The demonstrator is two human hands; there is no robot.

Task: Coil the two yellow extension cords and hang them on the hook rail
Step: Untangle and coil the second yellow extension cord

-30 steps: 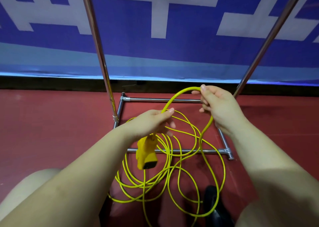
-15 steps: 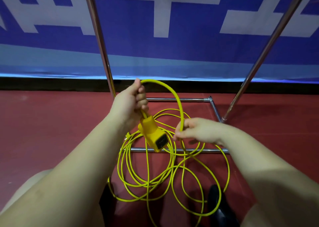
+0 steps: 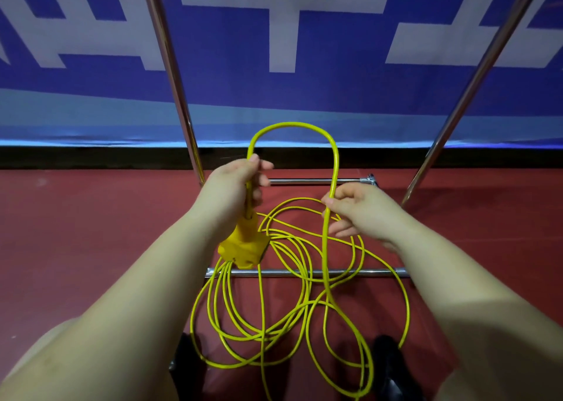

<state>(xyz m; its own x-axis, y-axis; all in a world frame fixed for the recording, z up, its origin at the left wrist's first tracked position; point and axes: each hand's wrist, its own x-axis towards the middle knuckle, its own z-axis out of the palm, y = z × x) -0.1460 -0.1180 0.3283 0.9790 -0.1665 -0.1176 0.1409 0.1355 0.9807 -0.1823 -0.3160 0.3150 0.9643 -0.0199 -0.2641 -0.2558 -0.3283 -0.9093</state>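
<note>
One loop is formed so far — I judge this the start of coiling the first cord (image 3: 330,163). My left hand (image 3: 236,187) grips the cord just above the plug (image 3: 243,246); my right hand (image 3: 355,210) pinches the strand opposite. The remaining cord lies tangled on the red floor (image 3: 91,233) across the rack base (image 3: 320,272). Next move: bring the pinched strand to the left hand. The hook rail is cut off above — a second cord cannot be told apart.

You're in a sports hall, red court floor (image 3: 91,233), blue printed banner (image 3: 304,80), chrome rack frame (image 3: 304,273).
</note>
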